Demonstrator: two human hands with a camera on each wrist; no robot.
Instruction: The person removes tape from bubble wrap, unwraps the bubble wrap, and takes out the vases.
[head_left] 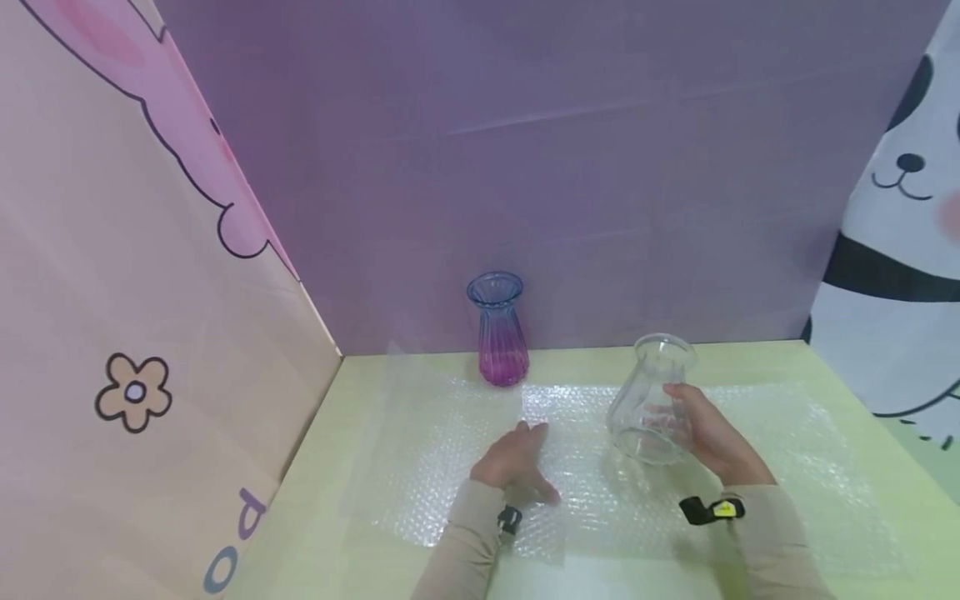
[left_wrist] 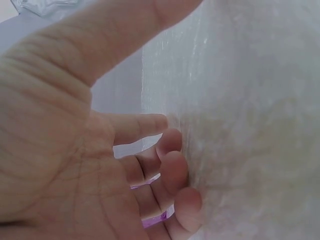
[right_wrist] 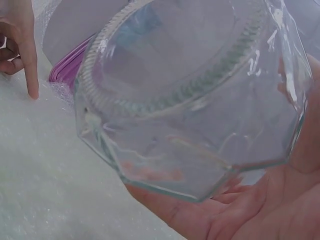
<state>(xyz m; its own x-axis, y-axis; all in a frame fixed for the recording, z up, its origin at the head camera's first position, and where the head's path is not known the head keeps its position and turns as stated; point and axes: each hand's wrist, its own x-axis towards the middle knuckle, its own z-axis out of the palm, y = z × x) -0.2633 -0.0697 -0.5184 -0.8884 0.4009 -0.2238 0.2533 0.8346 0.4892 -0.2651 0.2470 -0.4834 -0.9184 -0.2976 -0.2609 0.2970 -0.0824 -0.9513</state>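
Note:
My right hand (head_left: 708,433) grips a clear glass vase (head_left: 651,408), which leans over the right part of the bubble wrap (head_left: 577,517). Its flared rim points up and away; the round ribbed base (right_wrist: 170,107) faces the right wrist camera. Fingers wrap behind the glass and show through it. My left hand (head_left: 517,462) touches the bubble wrap with its fingertips, thumb spread and nothing in its grasp. In the left wrist view the fingers (left_wrist: 175,172) are slightly bent against the plastic sheet. A blue-to-magenta glass vase (head_left: 502,337) stands upright beyond the left hand.
The bubble wrap lies spread across most of the pale yellow table (head_left: 300,517). A purple backdrop (head_left: 562,183) rises directly behind the table's far edge. Printed cloth walls flank it, with a flower (head_left: 135,392) on the left and a panda (head_left: 907,225) on the right.

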